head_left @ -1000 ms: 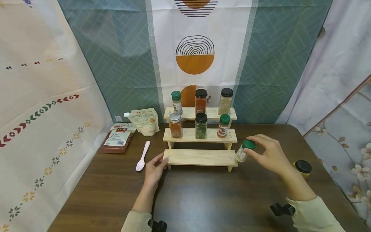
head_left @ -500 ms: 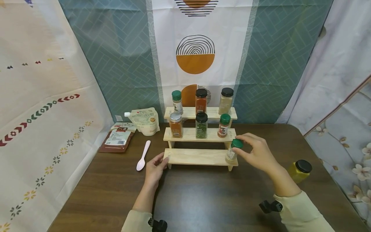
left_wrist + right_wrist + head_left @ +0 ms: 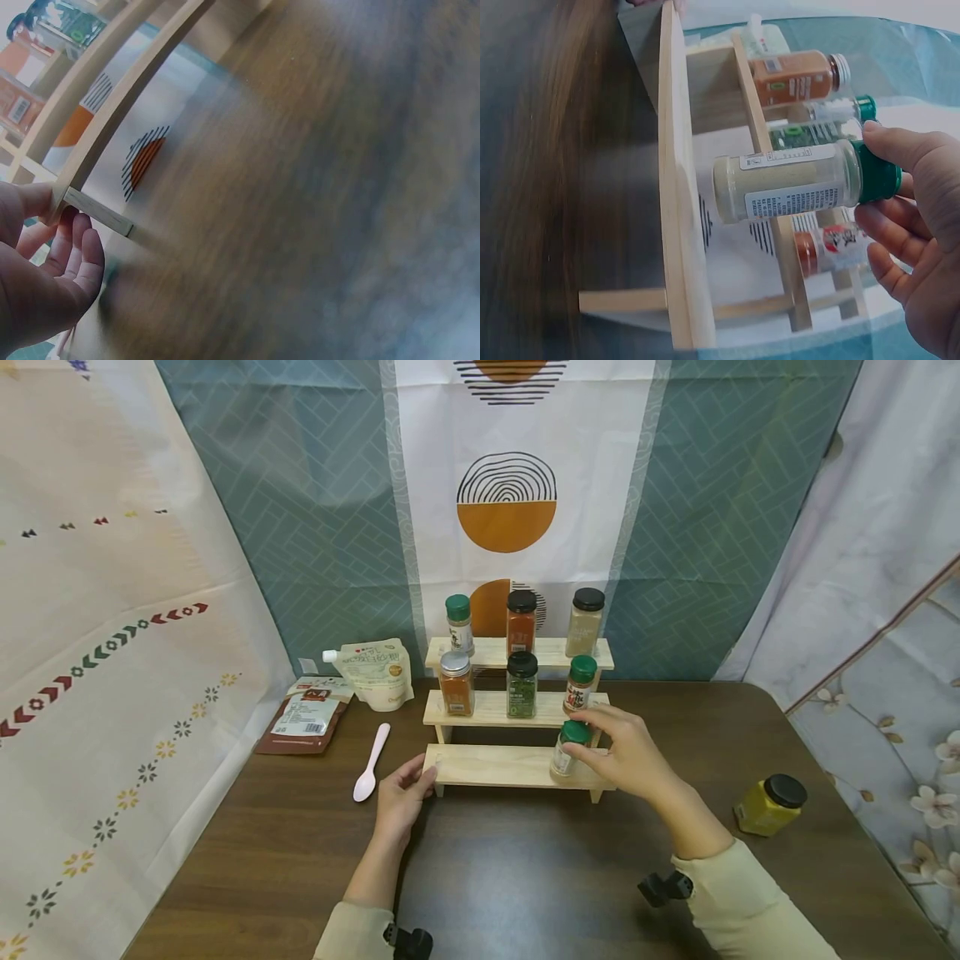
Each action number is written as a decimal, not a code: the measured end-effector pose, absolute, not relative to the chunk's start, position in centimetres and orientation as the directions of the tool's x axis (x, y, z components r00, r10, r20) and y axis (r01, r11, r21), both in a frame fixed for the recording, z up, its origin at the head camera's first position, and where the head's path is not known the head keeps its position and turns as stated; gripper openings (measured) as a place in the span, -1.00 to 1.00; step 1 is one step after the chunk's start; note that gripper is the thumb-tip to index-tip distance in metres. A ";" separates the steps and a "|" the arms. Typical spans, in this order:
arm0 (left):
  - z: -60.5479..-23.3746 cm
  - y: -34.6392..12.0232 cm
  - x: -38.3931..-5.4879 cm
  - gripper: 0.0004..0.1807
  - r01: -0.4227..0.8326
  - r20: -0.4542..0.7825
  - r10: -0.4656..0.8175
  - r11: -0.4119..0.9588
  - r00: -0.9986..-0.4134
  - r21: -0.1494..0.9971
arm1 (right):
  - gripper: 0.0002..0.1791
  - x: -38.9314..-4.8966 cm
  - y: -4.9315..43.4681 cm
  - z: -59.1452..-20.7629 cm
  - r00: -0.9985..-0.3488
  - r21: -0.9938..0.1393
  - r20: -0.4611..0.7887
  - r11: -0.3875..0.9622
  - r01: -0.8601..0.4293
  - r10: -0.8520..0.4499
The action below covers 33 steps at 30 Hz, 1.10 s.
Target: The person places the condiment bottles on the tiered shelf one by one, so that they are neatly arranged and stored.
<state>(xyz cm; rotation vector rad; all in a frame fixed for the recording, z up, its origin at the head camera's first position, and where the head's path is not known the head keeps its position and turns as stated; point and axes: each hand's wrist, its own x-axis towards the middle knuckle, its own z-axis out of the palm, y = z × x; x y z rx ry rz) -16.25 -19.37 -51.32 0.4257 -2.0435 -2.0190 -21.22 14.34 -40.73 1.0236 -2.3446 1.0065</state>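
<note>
A small spice jar [image 3: 562,761] with pale powder and a green cap hangs close over the right part of the wooden rack's bottom step [image 3: 487,766]. My right hand [image 3: 630,752] pinches it by the cap, thumb on one side and fingers on the other. In the right wrist view the jar [image 3: 787,184] shows printed white labels. At the left end of the bottom step my left hand [image 3: 401,793] grips the wood between thumb and fingers; the left wrist view shows this hand [image 3: 52,262] at the corner above a leg.
Filled spice jars stand on the rack's middle step [image 3: 487,703] and top step [image 3: 487,647]. Left of the rack are a pink spoon [image 3: 370,764], a brown packet [image 3: 306,718] and a spouted pouch [image 3: 378,675]. A yellow jar [image 3: 768,806] with a black lid stands at right.
My right hand has carried the green-capped jar leftward from beside the rack to over the bottom step. The yellow jar has come into full view. My left hand has stayed put.
</note>
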 end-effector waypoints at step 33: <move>-51.4 -19.4 -16.3 -0.61 -0.031 -0.029 -0.372 -0.002 -0.928 1.000 | -0.54 -22.3 4.8 -40.6 -0.646 -0.485 0.494 0.433 -0.760 -0.582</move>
